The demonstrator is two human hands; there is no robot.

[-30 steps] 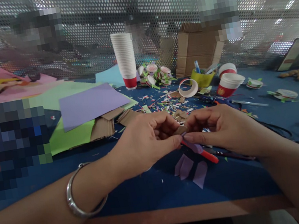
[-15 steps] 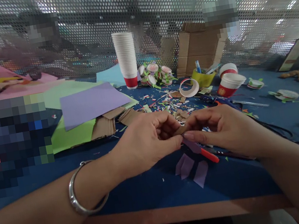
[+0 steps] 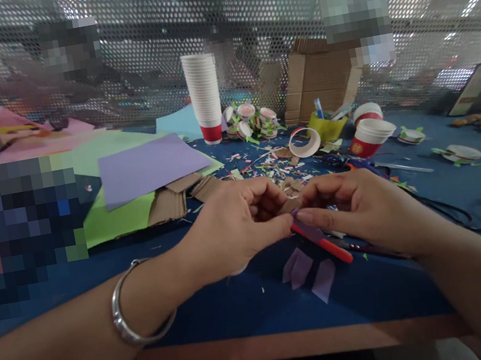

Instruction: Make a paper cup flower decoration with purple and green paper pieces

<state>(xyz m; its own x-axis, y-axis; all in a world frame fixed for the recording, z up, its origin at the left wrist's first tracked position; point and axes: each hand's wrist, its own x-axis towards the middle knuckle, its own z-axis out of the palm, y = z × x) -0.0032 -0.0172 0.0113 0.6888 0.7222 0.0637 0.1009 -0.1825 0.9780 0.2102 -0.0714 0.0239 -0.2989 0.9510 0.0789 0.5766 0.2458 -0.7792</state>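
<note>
My left hand (image 3: 234, 227) and my right hand (image 3: 357, 206) meet fingertip to fingertip over the table. My left hand pinches a small brown piece of cardboard (image 3: 292, 204), mostly covered by the fingers. A purple paper strip (image 3: 312, 232) is pinched at the tips of my right hand, against the cardboard. Just below the fingers lies a red-handled tool (image 3: 337, 250), its kind unclear. Several cut purple paper pieces (image 3: 323, 281) with pointed ends rest on the blue table nearer to me.
A purple sheet (image 3: 152, 167) lies on green paper and cardboard to the left. Behind my hands are paper scraps (image 3: 266, 166), a tall stack of paper cups (image 3: 205, 99), small paper turtles (image 3: 248, 119) and a yellow holder (image 3: 327, 127). Red-and-white cups (image 3: 370, 137) stand right.
The purple strip has shifted at the fingertips, and more of the red-handled tool shows beneath it. Both hands stay in nearly the same place.
</note>
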